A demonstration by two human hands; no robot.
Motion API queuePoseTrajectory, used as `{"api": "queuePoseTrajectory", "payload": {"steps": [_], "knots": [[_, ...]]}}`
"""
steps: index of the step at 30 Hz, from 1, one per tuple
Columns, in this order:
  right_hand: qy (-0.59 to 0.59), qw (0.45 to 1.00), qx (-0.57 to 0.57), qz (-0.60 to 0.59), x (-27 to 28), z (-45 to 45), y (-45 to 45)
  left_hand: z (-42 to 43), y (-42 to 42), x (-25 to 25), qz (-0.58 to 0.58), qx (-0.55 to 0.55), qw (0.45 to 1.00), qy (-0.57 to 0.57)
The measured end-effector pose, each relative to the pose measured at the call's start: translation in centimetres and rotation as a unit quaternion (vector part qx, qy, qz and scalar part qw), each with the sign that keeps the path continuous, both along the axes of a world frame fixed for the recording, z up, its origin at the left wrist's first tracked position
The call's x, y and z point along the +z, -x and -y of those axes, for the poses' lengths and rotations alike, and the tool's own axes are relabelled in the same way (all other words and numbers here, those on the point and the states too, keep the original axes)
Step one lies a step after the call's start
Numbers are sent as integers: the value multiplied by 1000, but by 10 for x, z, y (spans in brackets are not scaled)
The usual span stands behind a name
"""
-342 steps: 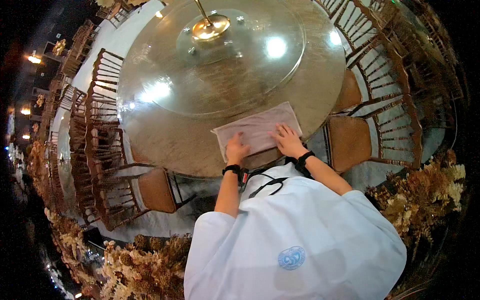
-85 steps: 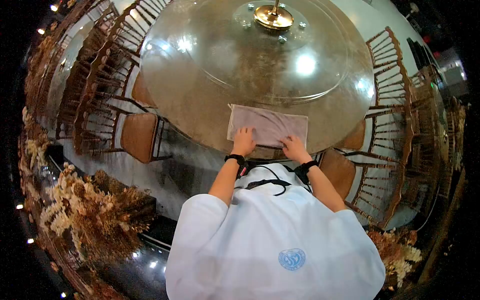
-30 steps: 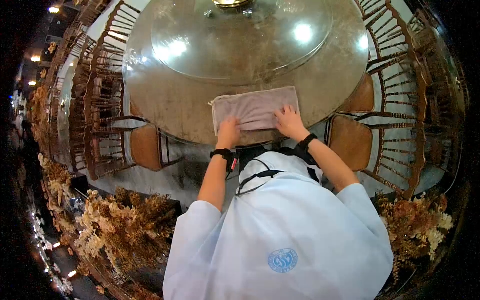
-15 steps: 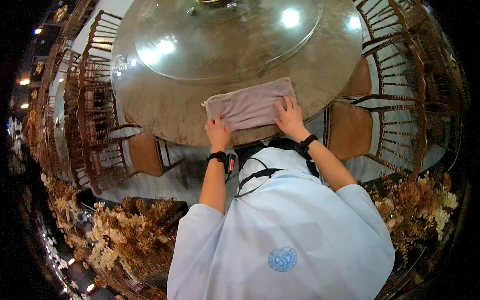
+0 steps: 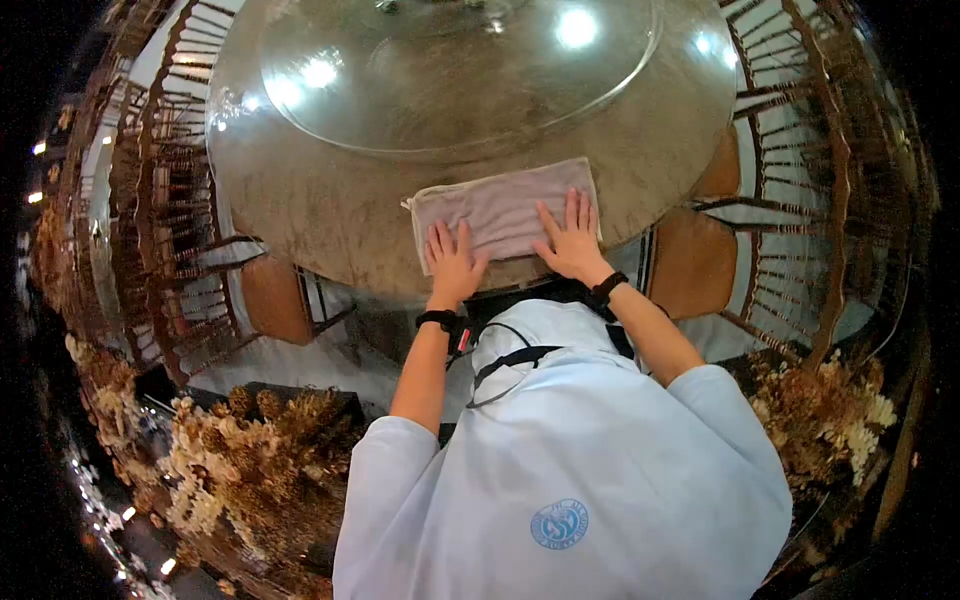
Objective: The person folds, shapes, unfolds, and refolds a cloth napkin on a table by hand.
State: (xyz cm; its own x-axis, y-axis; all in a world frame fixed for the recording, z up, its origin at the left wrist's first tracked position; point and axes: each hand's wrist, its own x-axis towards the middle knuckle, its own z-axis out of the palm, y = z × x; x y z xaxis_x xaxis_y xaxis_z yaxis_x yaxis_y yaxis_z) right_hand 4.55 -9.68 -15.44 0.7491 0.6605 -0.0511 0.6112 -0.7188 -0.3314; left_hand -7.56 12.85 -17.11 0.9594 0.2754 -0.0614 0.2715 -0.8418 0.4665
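Observation:
A pinkish-grey cloth lies spread as a rectangle near the front edge of the round brown table. My left hand rests on the cloth's lower left part, fingers spread and palm down. On the right part of the cloth my right hand lies flat, its fingers and thumb apart. Neither hand grips the cloth. A few soft wrinkles run across the fabric between the hands. Each wrist has a black band.
A round glass turntable sits on the table. Brown-seated chairs stand at the left and right. Dried flowers are behind me at the lower left and lower right.
The cloth looks flatter than a second ago. Both hands have opened from curled fingers at its near edge to spread fingers lying on it. The view has shifted, and the brass base has left it.

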Motion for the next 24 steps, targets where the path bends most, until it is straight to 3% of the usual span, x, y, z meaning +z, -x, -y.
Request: {"api": "queuePoseTrajectory", "payload": {"steps": [5,24], "knots": [[17,999,15,-30,-9,1,-13,11,-16,0,-85,38,994,-48],[35,999,22,2,-13,-36,-73,-20,-80,9,-134,62,988,-47]]}}
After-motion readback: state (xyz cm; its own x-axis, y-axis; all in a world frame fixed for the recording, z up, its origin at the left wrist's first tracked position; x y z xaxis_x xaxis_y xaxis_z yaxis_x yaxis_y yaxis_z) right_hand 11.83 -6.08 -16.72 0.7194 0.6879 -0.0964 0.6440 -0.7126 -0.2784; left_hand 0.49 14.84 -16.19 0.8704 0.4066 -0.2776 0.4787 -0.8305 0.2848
